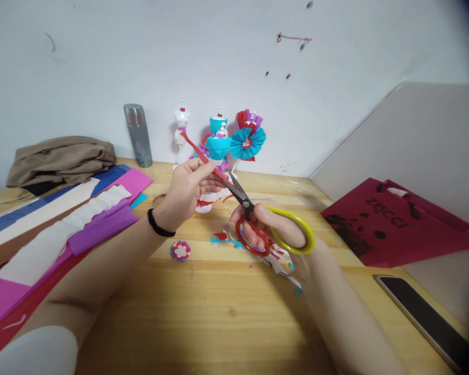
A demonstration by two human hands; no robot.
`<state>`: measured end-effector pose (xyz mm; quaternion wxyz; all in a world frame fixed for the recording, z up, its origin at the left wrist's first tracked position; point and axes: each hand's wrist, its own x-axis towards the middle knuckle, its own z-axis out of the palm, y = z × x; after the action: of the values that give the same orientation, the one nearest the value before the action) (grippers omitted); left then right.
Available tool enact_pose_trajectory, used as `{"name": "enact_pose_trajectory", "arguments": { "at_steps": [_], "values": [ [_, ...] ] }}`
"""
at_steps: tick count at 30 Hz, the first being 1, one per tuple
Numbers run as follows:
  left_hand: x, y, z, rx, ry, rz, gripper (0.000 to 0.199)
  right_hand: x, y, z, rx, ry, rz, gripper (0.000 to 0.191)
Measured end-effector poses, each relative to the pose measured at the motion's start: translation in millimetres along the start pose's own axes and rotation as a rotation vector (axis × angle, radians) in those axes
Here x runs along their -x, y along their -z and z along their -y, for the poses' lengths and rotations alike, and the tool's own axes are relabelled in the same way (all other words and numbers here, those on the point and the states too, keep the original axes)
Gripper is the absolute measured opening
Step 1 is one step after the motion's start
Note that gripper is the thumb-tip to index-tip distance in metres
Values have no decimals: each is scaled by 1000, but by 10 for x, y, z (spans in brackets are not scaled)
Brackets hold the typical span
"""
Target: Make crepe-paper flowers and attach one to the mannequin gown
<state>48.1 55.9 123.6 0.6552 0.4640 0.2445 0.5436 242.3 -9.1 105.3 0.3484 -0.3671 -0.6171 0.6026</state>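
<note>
left hand (189, 187) raised, left of the black-bladed scissors (245, 203) with red and yellow loop handles; thumb and fingers pinched on a narrow red paper strip (198, 153), near end at the blades. right hand (278, 225) at the scissors' handles, fingers curled through the loops. under scissors: coloured paper scraps (223, 240), pale wooden tabletop (203, 307). beyond: white wall (172, 52).

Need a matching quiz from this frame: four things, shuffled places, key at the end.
1. scissors
2. red strip
3. bottle
4. phone

A. standing near the wall
B. in the left hand
C. lying in front of the red bag
D. in the right hand

Pairs: 1-D, 2-B, 3-A, 4-C
</note>
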Motion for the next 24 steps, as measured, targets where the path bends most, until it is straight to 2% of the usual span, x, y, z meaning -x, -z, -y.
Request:
{"name": "enact_pose_trajectory", "arguments": {
  "at_steps": [4, 13, 24],
  "values": [
    [2, 7, -9, -2, 7, 57, 24, 13, -20, 2, -42, 0, -9, 56],
    [20, -28, -51, 7, 93, 36, 17, -27, 10, -29, -16, 24, 25, 59],
    [0, 5, -43, 36, 109, 94, 16, -2, 3, -32, -31, 33, 12, 59]
  ]
}}
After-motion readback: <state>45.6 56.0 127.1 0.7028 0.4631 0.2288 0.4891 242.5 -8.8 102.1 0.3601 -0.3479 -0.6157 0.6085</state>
